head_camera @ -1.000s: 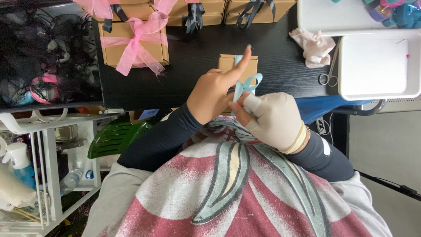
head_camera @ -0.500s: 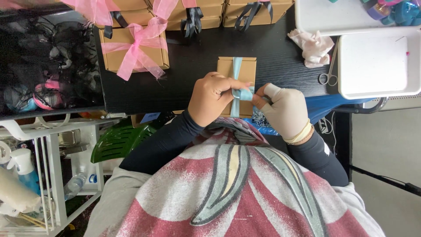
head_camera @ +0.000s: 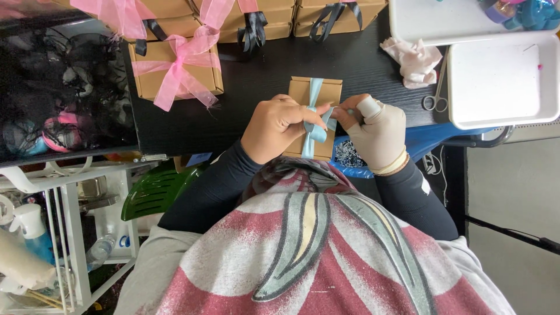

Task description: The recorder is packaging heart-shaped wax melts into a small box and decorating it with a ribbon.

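Note:
A small brown cardboard box [head_camera: 315, 92] lies at the near edge of the black table [head_camera: 245, 87], with a light blue ribbon [head_camera: 315, 119] running down its middle. My left hand [head_camera: 280, 127] pinches the ribbon at the box's centre. My right hand [head_camera: 378, 131], in a pale glove with the fingertips cut off, holds the ribbon from the right side. Both hands meet over the box where the ribbon crosses.
A box tied with a pink bow [head_camera: 175, 67] sits to the left, with boxes with dark bows [head_camera: 326, 16] behind it. Scissors [head_camera: 434, 96] and crumpled pink cloth [head_camera: 415, 58] lie beside a white tray [head_camera: 501, 79]. A dark bin [head_camera: 58, 87] and white rack [head_camera: 70, 233] stand left.
The box and my hands have come down from a raised position onto the table's near edge. The ribbon now lies along the box and both hands pinch it at the middle.

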